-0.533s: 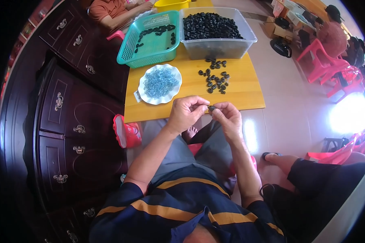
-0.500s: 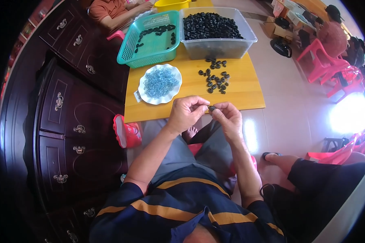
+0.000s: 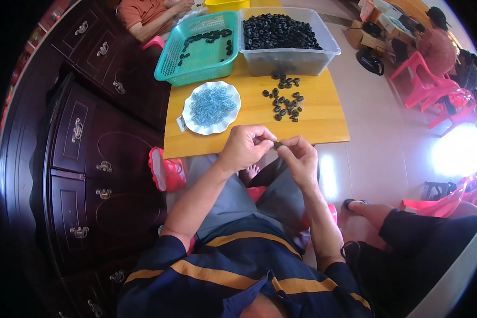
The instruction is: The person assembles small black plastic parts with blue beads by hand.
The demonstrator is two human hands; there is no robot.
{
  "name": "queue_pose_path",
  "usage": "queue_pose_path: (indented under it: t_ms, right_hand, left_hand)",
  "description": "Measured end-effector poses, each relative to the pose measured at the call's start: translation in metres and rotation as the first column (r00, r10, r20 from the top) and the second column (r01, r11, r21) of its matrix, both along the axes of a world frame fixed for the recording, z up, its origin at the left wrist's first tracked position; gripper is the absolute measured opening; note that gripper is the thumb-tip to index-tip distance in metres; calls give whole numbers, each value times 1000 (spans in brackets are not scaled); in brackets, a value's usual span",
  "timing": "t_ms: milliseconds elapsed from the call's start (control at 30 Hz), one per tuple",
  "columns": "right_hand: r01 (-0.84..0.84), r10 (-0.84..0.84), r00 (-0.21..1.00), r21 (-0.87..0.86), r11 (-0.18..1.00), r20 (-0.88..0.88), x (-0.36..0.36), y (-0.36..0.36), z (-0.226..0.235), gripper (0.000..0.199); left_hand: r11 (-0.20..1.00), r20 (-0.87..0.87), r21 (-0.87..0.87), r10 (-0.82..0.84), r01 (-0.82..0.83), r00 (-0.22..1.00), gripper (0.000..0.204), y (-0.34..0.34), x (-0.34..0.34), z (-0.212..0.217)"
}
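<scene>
Between my two hands, just past the table's near edge, is a small black piece (image 3: 277, 144), partly covered by fingertips. My left hand (image 3: 244, 147) is closed, with thumb and fingers pinched at its left end. From the other side my right hand (image 3: 301, 160) pinches it between thumb and fingers. Several loose black oval pieces (image 3: 289, 103) lie on the yellow wooden table (image 3: 323, 106) beyond my right hand. Left of them stands a white scalloped plate (image 3: 215, 130) heaped with thin, bluish, shiny little parts (image 3: 213, 106) too fine to make out.
At the back are a green mesh basket (image 3: 196, 78) with some black pieces and a translucent bin (image 3: 283, 64) full of them. A dark cabinet (image 3: 79, 143) lines the left. Another person's arm (image 3: 156, 25) shows at the far left. Pink chairs (image 3: 416, 79) stand right.
The black piece has been turned a little between my fingertips, and more of it is covered. The table's things appear shifted slightly right and up, as the view moved.
</scene>
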State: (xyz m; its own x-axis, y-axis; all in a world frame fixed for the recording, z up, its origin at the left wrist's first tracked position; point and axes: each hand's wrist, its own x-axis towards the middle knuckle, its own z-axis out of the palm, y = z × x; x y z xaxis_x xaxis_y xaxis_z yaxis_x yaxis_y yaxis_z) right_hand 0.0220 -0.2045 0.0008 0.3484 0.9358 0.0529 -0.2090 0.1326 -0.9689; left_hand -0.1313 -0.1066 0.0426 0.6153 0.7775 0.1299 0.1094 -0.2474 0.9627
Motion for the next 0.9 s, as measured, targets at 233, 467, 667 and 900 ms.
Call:
queue_pose_path:
  t_ms: [233, 467, 667, 900]
  right_hand:
    - [47, -46, 998, -7, 999, 48, -5, 0, -1, 7]
    - [17, -17, 999, 6, 1000, 32, -6, 0, -5, 5]
    - [19, -10, 976, 40, 999, -218, -5, 3, -6, 11]
    - [-110, 101, 799, 22, 994, -592, 4, 5, -7, 15]
  left_hand:
    - [993, -52, 118, -3, 9, 999, 6, -1, 0, 5]
    - [967, -48, 250, -45, 56, 998, 7, 2, 0, 7]
    - [974, 6, 219, -58, 55, 998, 17, 2, 3, 7]
    - [861, -11, 507, 53, -40, 999, 49, -16, 12, 19]
